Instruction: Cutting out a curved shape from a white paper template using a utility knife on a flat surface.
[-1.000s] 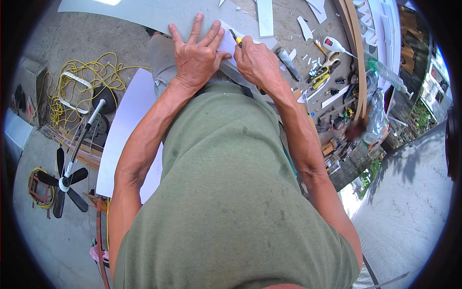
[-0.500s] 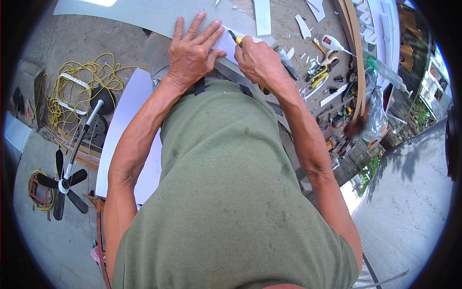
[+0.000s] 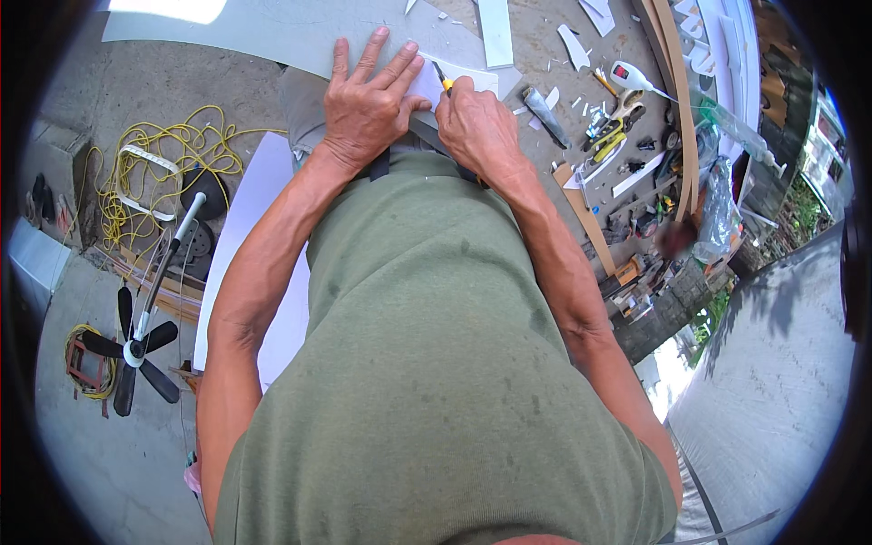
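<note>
My left hand (image 3: 368, 104) lies flat with its fingers spread, over a white sheet piece (image 3: 425, 84) and the edge of a large grey sheet (image 3: 272, 41). Close to its thumb, my right hand (image 3: 480, 132) is closed around a utility knife (image 3: 446, 83) with a yellow and black body. The knife's tip points away from me and meets the white piece just right of my left fingertips. Most of the knife's handle is hidden in my right fist.
A white strip (image 3: 496, 34) and white offcuts (image 3: 573, 47) lie beyond my right hand. Scissors (image 3: 627, 109), a glue gun (image 3: 629, 76) and other tools sit to the right. On the left are a tangled yellow cord (image 3: 136, 186) and a black-bladed fan (image 3: 133, 352).
My right hand has drawn back toward me and slightly left with the knife, closer to my left hand. My left hand stays pressed in nearly the same place.
</note>
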Motion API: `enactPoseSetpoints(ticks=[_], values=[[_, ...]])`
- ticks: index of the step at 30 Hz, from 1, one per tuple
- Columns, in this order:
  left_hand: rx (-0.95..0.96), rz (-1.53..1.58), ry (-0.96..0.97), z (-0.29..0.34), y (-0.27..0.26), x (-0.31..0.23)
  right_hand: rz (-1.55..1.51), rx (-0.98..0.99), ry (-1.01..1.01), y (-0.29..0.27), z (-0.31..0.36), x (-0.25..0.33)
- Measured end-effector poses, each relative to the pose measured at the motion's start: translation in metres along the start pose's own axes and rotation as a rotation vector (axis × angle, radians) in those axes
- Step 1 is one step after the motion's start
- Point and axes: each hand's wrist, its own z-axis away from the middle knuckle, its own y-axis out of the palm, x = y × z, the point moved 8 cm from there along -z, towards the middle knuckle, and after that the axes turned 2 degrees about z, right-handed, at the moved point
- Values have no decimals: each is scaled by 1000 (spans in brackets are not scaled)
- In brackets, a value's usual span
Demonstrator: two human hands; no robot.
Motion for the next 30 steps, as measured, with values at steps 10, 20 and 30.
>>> enactPoseSetpoints(ticks=[10, 20, 30], values=[[8, -6, -5, 2, 0, 1, 175, 214, -131, -16, -15, -12], [2, 9, -12, 0, 0, 0, 78, 98, -100, -13, -3, -9], [9, 20, -35, 1, 1, 0, 149, 57, -175, -13, -9, -20]])
